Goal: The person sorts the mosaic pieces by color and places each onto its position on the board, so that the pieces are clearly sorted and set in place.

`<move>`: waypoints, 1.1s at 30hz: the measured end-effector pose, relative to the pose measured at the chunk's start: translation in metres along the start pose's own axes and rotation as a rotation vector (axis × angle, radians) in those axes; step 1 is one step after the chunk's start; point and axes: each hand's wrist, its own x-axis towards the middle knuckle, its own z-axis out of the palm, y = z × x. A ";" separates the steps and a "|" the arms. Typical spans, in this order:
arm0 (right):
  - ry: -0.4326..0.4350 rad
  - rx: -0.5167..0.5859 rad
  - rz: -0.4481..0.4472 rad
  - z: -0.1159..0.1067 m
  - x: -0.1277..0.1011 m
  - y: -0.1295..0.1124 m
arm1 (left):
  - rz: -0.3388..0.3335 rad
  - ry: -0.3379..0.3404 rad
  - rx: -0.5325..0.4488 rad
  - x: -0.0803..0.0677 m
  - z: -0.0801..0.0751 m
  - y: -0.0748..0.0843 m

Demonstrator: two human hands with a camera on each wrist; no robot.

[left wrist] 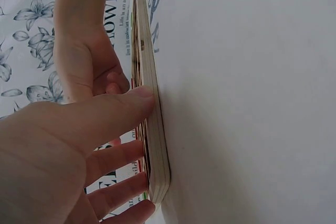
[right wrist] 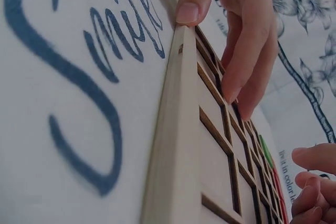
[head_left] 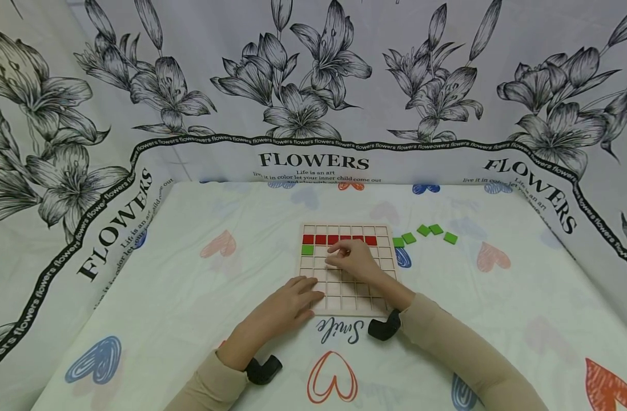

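Currently, right hand (head_left: 353, 260) is nearer, just right of green tile (head_left: 307, 250); grip unclear. Left hand (head_left: 286, 300), fingers loose, touches grid board (head_left: 348, 290).

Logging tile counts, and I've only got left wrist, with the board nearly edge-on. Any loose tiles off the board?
Observer: Yes, the head view shows five green tiles lying off the right side of the board.
Operator: What row is filled?
Observer: The second from the far edge has a run of red tiles, partly behind a hand.
Operator: I see the right hand, but not where it's working.
Observer: Head view puts its fingertips just on the near side of the red row. Can't tell whether they pinch a tile.
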 end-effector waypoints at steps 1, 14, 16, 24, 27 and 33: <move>0.002 -0.003 0.008 -0.001 -0.001 0.001 | 0.000 0.001 -0.001 0.000 0.000 0.000; 0.016 0.017 0.007 -0.024 -0.010 0.012 | 0.001 0.000 0.007 0.000 0.000 0.000; 0.024 0.001 0.005 -0.027 -0.012 0.014 | 0.000 -0.001 0.009 0.000 0.001 0.000; 0.018 0.025 0.049 -0.040 -0.018 0.022 | -0.021 -0.013 -0.002 0.000 0.002 -0.001; 0.020 0.013 0.058 -0.045 -0.021 0.025 | -0.022 -0.012 0.001 0.000 0.002 -0.001; 0.035 0.031 0.119 -0.058 -0.026 0.031 | -0.008 0.003 0.013 0.000 0.003 -0.002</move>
